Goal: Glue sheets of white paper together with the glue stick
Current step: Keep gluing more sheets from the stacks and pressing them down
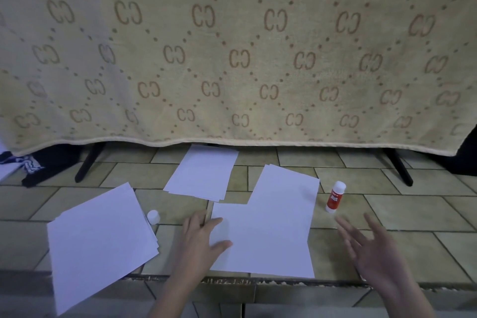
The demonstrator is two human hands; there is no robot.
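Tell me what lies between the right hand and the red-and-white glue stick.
Only bare floor tile lies between the right hand and glue stick, per the head view.

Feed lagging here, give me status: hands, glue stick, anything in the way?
Left hand open, flat on centre sheet. Right hand open, empty, short of glue stick. Stick upright, its cap off, left of sheet. Path clear.

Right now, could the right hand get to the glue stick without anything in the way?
Probably yes. The right hand hovers open just short of the upright glue stick, with only bare tile between them; the paper sheet lies off to the side.
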